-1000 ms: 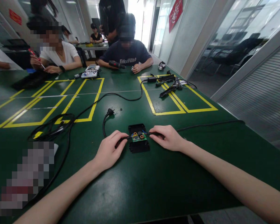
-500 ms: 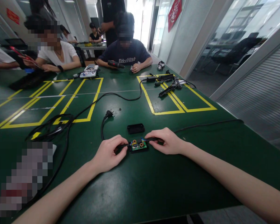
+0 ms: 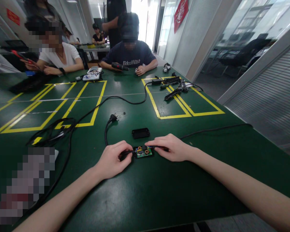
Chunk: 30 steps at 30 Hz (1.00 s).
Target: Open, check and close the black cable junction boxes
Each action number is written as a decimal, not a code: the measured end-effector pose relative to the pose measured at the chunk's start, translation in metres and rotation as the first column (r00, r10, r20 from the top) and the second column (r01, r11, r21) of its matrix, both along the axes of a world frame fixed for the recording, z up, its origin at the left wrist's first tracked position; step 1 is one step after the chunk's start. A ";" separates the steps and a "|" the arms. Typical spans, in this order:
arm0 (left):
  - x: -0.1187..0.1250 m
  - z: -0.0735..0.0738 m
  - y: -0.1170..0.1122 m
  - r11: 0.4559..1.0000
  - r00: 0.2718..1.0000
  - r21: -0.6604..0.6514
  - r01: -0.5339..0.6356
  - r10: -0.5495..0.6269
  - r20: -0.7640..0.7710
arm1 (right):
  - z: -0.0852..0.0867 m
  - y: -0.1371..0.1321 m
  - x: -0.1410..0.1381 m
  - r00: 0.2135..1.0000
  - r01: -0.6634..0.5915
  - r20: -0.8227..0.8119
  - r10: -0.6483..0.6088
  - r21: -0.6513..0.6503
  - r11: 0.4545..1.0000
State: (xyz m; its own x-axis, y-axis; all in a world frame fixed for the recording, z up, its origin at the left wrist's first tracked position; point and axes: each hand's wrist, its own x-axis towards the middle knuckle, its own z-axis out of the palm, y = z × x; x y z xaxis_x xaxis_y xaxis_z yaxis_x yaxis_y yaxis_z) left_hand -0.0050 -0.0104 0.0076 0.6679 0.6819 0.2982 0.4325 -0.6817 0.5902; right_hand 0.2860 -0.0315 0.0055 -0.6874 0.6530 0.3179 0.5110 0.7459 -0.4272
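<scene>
In front of me a green circuit board (image 3: pixel 141 154) with copper-wound coils sits in the lower half of a small black plastic case (image 3: pixel 145 157). My left hand (image 3: pixel 116 158) pinches the black power cable (image 3: pixel 128 151) where it enters the case's left end. On the other side my right hand (image 3: pixel 171 147) holds the right-hand cable between thumb and fingers, its index finger stretched over the board's upper right edge. Just beyond lies the case's black cover (image 3: pixel 140 133), hollow side up. The left cable curves round to a black plug (image 3: pixel 113 118).
Coiled black cable (image 3: pixel 50 132) lies at the left, near a blurred-out flat object (image 3: pixel 26 183). Yellow tape (image 3: pixel 96 106) marks rectangles on the green table. Dark tools and cables (image 3: pixel 172 88) lie at the far right. Across the table a person holds a power drill (image 3: pixel 119 66).
My right hand has shifted slightly left, and its index finger now reaches over the board's edge. My left hand has barely moved.
</scene>
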 end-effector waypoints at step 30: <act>-0.001 -0.008 0.004 0.998 1.000 0.065 -0.010 0.008 0.030 | -0.010 0.005 0.002 0.997 0.077 -0.019 -0.077 -0.007 0.997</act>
State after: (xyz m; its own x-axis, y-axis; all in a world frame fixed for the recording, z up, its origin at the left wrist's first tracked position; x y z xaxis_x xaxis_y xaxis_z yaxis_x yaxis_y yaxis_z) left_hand -0.0060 -0.0062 -0.0002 0.6519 0.6666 0.3615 0.4219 -0.7149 0.5575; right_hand 0.2877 -0.0265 -0.0044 -0.6290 0.7056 0.3263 0.5586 0.7022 -0.4416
